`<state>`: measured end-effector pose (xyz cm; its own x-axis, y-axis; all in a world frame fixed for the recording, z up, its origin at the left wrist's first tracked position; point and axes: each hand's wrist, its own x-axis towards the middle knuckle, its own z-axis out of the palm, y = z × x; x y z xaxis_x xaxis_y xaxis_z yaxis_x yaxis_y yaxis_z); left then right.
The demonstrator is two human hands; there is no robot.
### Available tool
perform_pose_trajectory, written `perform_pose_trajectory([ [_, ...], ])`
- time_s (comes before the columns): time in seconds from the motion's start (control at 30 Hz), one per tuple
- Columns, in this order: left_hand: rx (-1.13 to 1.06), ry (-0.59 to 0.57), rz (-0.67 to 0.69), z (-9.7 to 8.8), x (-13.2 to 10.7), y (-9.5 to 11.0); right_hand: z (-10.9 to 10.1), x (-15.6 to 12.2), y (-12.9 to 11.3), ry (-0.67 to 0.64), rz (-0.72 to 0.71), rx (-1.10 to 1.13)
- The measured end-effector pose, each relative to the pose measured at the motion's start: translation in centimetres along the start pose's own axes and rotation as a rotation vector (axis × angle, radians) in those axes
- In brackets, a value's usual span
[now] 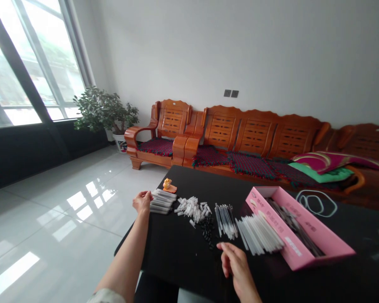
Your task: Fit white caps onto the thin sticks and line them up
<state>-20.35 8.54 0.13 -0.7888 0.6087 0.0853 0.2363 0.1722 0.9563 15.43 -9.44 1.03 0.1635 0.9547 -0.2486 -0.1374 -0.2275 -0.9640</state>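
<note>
My left hand is at the table's left edge, its fingers closed against the near-left ends of a row of pale, pen-like tubes. Whether it grips one of them I cannot make out. My right hand hovers over the front of the table with thumb and forefinger together and the other fingers curled; anything in that pinch is too small to see. Just beyond it lie small black plugs, a heap of short white pieces, thin pen refills and a row of clear, whitish tubes.
An open pink box holding dark sticks stands on the black table at right. A small yellow figure sits behind the left row. A white cable lies coiled at the back right. A wooden sofa lines the wall.
</note>
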Motion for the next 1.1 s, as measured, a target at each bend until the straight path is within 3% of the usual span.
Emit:
perform_pose_trajectory([
  [0.3,0.106,-0.088,-0.081,-0.3,0.9,-0.5,-0.3,0.1,0.2,0.01,-0.01,-0.031],
  [0.43,0.147,-0.091,-0.07,-0.4,0.7,0.2,-2.3,1.5,-0.1,0.081,-0.052,-0.154],
  [0.53,0.155,-0.09,-0.058,-0.5,0.3,0.6,-5.0,3.1,-1.1,0.227,-0.091,-0.465],
  [0.63,0.149,-0.08,-0.047,-0.6,-0.2,0.8,-7.0,4.6,-2.1,0.343,-0.181,-0.996],
  [0.7,0.135,-0.07,-0.036,-0.6,-0.5,1.0,-7.4,5.4,-2.5,0.357,-0.163,-1.277],
  [0.77,0.118,-0.062,-0.016,-0.6,-1.1,1.2,-7.3,6.1,-2.5,0.336,-0.145,-1.422],
  [0.83,0.112,-0.067,0.033,-0.7,-2.1,1.6,-7.0,6.6,-2.5,0.333,-0.138,-1.425],
  [0.93,0.103,-0.111,0.146,-0.8,-4.5,2.3,-6.8,7.2,-2.8,0.369,-0.097,-1.242],
  [1.1,0.003,-0.325,0.254,-0.2,-10.3,2.7,-6.4,6.6,-3.0,0.3,0.005,-0.998],
])
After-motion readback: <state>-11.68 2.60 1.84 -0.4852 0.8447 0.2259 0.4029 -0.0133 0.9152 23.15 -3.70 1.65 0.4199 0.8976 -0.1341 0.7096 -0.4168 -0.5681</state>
